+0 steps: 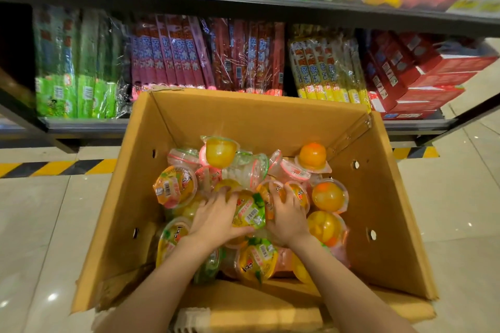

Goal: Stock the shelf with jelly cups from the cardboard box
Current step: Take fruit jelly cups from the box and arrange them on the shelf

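Head view: left hand (216,217) and right hand (288,217) grip sideways-tipped jelly cup (250,213).

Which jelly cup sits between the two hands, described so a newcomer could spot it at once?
Look into the open cardboard box on the floor before the shelf. At the middle of the pile, the left hand and right hand flank one jelly cup. It shows its lid, green and yellow with a white barcode, where its neighbours show orange domes.

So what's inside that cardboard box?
The box holds a loose heap of jelly cups, with both hands on them. The bottom is covered.
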